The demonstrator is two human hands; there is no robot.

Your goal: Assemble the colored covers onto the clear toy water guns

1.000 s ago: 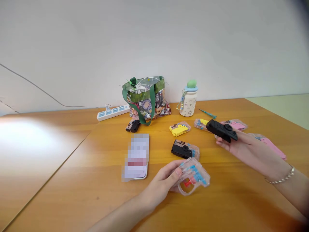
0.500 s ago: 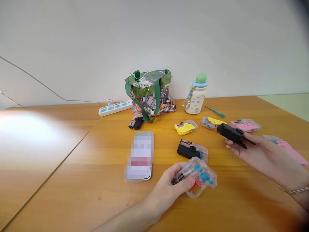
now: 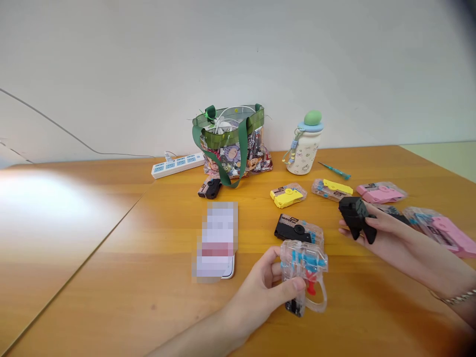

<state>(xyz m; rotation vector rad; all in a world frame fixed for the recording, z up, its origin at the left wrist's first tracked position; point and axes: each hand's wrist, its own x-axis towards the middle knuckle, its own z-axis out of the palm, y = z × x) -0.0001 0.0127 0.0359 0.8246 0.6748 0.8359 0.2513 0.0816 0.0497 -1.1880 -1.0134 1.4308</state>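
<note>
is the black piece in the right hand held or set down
Held: the black plastic piece sits pinched in the fingers of the right hand.

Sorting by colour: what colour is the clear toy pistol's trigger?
The trigger is red; head view.

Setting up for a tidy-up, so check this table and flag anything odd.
On the table, the phone looks odd: a pixelated block covers it and overruns its edges, so nothing on it can be read.

left forearm (image 3: 193,337): bare | right forearm (image 3: 435,267): bare | right wrist (image 3: 442,290): thin gold beaded bracelet (image 3: 458,299)
</note>
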